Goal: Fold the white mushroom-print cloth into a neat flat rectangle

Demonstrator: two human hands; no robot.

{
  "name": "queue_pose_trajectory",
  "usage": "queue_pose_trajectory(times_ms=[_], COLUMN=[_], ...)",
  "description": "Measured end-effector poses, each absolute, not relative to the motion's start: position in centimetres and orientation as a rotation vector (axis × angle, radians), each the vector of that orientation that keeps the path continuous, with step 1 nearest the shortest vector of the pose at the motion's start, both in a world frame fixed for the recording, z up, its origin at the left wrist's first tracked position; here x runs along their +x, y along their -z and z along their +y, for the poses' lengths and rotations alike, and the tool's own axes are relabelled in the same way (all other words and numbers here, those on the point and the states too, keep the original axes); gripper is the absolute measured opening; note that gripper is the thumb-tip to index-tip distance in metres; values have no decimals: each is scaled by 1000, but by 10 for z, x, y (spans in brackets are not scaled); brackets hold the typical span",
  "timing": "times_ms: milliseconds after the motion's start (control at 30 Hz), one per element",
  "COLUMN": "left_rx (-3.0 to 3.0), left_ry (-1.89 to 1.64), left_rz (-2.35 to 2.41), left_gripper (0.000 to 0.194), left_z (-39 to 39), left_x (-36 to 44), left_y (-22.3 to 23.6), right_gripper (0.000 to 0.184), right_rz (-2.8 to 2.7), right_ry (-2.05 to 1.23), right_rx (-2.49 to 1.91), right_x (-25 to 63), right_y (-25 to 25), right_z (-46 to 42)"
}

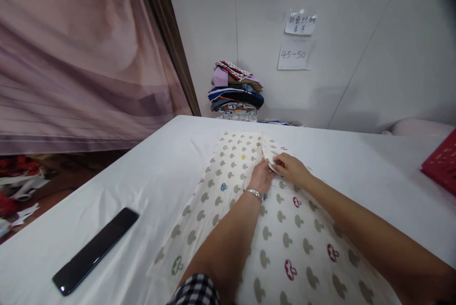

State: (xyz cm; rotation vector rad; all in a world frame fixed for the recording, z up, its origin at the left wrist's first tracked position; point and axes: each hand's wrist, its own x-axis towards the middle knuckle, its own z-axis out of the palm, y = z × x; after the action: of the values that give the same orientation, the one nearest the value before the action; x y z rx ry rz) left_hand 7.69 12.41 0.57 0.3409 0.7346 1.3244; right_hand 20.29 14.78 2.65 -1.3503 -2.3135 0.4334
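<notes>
Two bare hands are at work on the cream-white, mushroom-print cloth [287, 240], which lies lengthwise across the middle of the white cloth-covered table [156, 162]! Look at the left arm, reaching up and slightly rightward from the bottom, black-and-white checked sleeve [197, 290] at the near end, silvery metal bracelet [254, 193] round the wrist. Its left hand [261, 175] lies low, back upward, fingertips at the lifted edge; whether they grip or merely touch, I can't tell. And the right hand [290, 168]! It comes in on a long slant from the lower right, bare forearm over the cloth, fingers bent, thumb and fingertips narrowed on that same edge. The hands are side by side, fingertips close together. Over to the left, a glossy black slab-like object [96, 250] lies flat; beyond the far edge, a multicoloured stack of folded fabrics [237, 90] rises by the pale wall [342, 24]
</notes>
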Motion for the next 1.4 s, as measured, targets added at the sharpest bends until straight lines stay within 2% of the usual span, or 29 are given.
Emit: queue_pose_trajectory(times_ms=[133, 300, 400, 500, 667, 867, 1167, 1400], left_rx=[342, 286, 265, 266, 283, 309, 310, 307], left_ry=[-1336, -1342, -1347, -1345, -1345, -1307, -1311, -1305], left_rz=[718, 737, 735, 721, 693, 693, 673, 650], left_gripper=[17, 16, 15, 18, 25, 31, 34, 36], left_z=[126, 127, 126, 126, 128, 129, 127, 128], left_x=[78, 78, 78, 78, 78, 78, 78, 79], left_y=[-3, -3, -5, -6, -7, -7, -10, -8], right_gripper=[17, 22, 22, 20, 13, 13, 24, 23], right_rz=[-2273, -2009, -1986, -2152, -2422, -2569, -2504, -2497], right_ry=[-431, -747, -811, -733, -425, -144, -282, -91], right_rx=[-1310, -1327, -1324, -1297, -1346, -1427, -1382, -1464], right_x=[203, 212, 216, 213, 205, 200, 205, 202], right_y=[-26, -30, -30, -30, -33, -33, -33, -31], right_z=[150, 150, 150, 148, 142, 135, 138, 134])
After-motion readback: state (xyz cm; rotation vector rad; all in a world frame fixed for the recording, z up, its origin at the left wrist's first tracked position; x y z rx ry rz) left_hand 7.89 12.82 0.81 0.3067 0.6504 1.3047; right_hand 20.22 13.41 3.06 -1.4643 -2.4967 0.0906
